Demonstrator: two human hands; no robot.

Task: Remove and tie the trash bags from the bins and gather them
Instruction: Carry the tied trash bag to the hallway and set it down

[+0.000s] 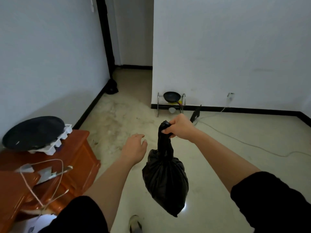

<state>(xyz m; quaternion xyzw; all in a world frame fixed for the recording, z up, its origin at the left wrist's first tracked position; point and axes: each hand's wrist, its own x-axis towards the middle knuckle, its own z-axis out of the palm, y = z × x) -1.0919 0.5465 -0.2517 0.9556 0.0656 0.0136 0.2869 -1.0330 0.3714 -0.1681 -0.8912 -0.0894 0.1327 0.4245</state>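
Black sleeves (pixel 272 199), trash bag (pixel 165 179) hanging below right grip (pixel 180 126), neck bunched inside

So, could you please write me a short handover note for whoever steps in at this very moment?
Right hand: grips the twisted neck of a black trash bag, which hangs clear of the floor.
Left hand: open, holds nothing, beside the bag without touching it.
Done: this bag is out of its bin and looks tied at the top.
Also there: a dark heap lies on the floor ahead by the left wall; it may be another bag, but it is too dark to tell.
Left: no bin is in view. Probably carry this bag to the gathering spot, then check for further bins.
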